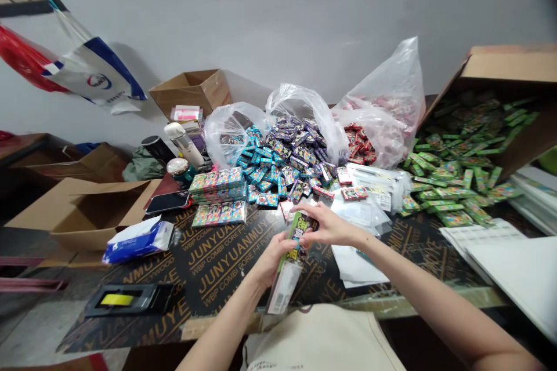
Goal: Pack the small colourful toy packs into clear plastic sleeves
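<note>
Close to the table's front edge, my left hand [273, 254] is closed around a slim green printed packet [300, 224], thumb lying on its front. My right hand [328, 225] pinches the upper part of the same packet between thumb and fingers. Below the hands hangs a clear plastic sleeve [285, 288] with a barcode label; how far the packet sits inside it I cannot make out. Just beyond my fingers lie loose small blue boxes [261, 173], purple boxes [300, 148] and red boxes [354, 192].
Stacked multicoloured packs [217, 186] stand left of the piles, beside a phone [167, 202] and bottles. A tipped carton [511, 66] spills green boxes [452, 185] at right. Clear sleeves [376, 182] and paper lie nearer. A black tray [128, 299] and blue tissue pack [138, 243] lie left.
</note>
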{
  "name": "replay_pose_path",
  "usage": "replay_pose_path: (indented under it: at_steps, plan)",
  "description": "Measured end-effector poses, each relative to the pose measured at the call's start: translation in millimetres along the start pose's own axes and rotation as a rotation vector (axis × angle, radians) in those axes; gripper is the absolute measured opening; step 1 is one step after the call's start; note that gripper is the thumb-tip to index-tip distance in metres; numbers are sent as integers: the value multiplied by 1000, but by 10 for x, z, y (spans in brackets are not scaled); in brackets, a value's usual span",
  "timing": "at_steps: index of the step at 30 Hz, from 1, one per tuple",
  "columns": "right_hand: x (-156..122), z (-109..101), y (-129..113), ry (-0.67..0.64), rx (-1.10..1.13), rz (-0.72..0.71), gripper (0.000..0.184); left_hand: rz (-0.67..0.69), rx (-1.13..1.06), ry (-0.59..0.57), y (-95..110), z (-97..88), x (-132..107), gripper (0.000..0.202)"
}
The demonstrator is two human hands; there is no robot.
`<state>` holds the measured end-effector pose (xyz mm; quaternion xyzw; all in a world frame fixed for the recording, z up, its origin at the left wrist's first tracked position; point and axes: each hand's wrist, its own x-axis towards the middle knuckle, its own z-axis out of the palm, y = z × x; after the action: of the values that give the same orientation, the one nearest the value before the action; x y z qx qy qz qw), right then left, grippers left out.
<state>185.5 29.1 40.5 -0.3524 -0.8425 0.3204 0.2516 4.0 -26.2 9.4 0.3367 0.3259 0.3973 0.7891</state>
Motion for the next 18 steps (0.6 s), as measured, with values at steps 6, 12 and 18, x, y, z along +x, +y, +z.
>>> replay_pose_path:
  at_steps: [6,12,18]
  plan:
    - [50,267,103,465,405,166,62,48,-49,148,95,-22,42,38]
    - [12,543,36,186,918,266,34,125,41,193,97,-97,26,33]
    - [77,559,55,308,871,342,29,301,455,377,28,-141,36,28]
